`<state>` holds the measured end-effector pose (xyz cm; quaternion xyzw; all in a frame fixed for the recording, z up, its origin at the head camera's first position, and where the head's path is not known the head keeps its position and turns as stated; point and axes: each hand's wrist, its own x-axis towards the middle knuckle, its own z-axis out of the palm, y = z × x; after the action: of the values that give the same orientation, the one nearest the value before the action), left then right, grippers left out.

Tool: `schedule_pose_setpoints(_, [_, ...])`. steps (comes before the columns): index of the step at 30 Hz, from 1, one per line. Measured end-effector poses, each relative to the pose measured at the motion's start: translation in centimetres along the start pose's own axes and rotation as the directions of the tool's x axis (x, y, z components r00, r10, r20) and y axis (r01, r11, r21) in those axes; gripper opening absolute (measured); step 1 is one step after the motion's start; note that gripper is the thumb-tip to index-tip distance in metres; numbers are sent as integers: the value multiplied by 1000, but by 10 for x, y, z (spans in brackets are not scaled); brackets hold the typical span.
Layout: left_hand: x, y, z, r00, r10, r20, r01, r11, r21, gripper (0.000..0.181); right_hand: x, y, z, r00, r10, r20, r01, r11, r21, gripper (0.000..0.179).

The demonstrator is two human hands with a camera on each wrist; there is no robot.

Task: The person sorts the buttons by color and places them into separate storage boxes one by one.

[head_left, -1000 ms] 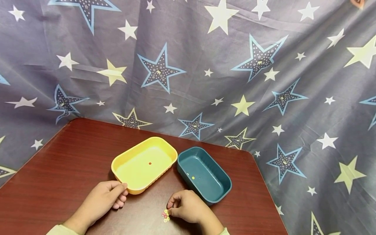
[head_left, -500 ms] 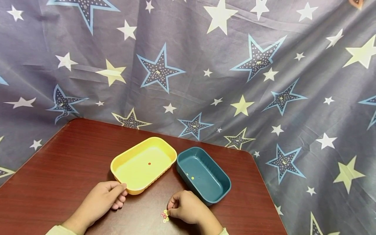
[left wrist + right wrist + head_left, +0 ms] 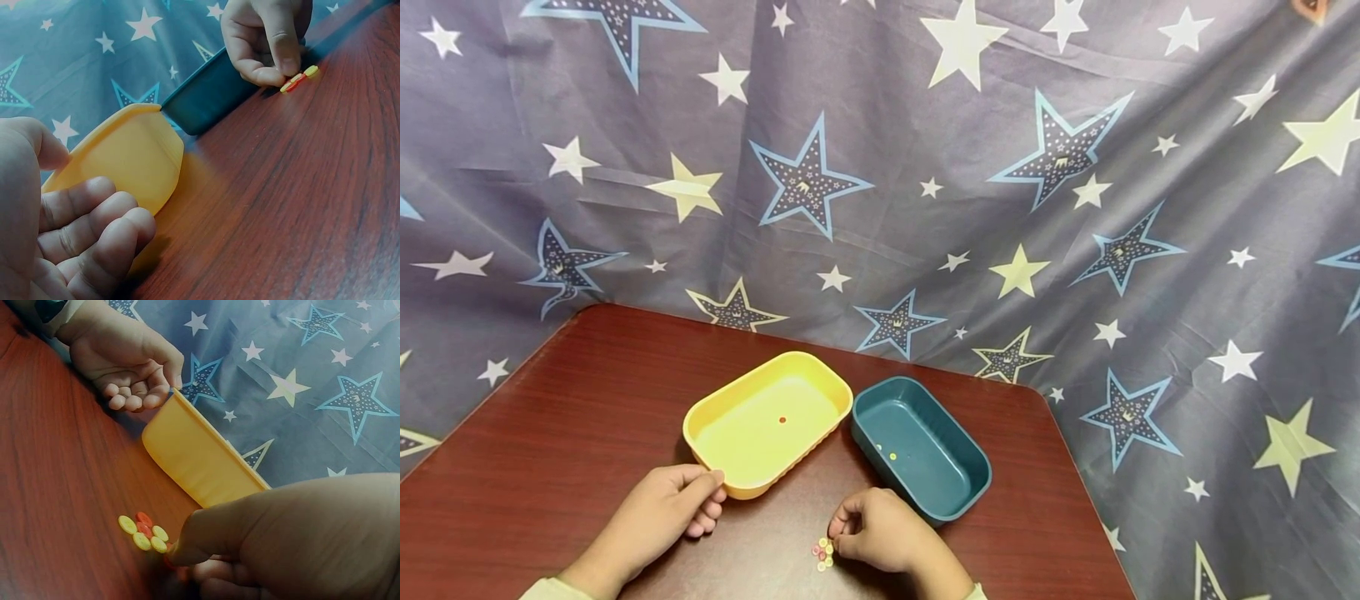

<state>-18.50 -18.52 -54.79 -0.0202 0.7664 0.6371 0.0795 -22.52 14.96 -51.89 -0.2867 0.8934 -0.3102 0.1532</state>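
Note:
My left hand (image 3: pixel 673 504) pinches the near left corner of the yellow bin (image 3: pixel 730 486) between thumb and fingers. One small red disc (image 3: pixel 782 420) lies in that bin. By the near side of the teal bin (image 3: pixel 958 500), my right hand (image 3: pixel 880 529) is low over the table with its fingers curled. In the right wrist view, its thumb tip has a small red button (image 3: pixel 169 557) under it, mostly hidden by the fingers. Beside these fingertips sits a small cluster of yellow buttons (image 3: pixel 127 524) and red buttons (image 3: pixel 144 519).
A small yellow disc (image 3: pixel 892 457) and a paler one lie inside the teal bin. Both bins stand close together on the reddish-brown table (image 3: pixel 587 400). Behind the table hangs a grey curtain (image 3: pixel 880 233) printed with stars.
The right fingertips have shifted very slightly away from the button cluster. The left hand and both bins stay in place.

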Motion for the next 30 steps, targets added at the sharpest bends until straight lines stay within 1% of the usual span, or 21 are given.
schedule_pose_setpoints(5, [0,1,1,1000,1,-1,-1,1000,-10,45,1,-1,3,1000,4,-25,-5,1000,-15,17])
schedule_pose_setpoints(12, [-1,2,1,1000,-20,-8,19,1000,-8,44,2,-5,7,999,23,-46,-25,999,-45,21])
schedule_pose_setpoints(17, [0,0,1,1000,-11,-7,11,1000,-4,46,3,-7,8,998,35,-50,-37,998,-50,23])
schedule_pose_setpoints(20, [1,-1,1,1000,-20,-12,20,1000,-5,46,3,-5,8,999,17,-47,-19,999,-48,23])
schedule_pose_setpoints(24, [1,-1,1,999,-29,-17,29,1000,-8,45,1,-2,6,999,-25,-30,24,999,-29,19])
schedule_pose_setpoints(27, [0,-1,1,1000,-15,-9,15,1000,-12,45,0,1,4,999,-51,-6,51,998,-22,19])
schedule_pose_setpoints(30, [1,0,1,1000,-12,-8,12,1000,-13,45,-1,1,3,997,-76,10,77,996,-41,20])
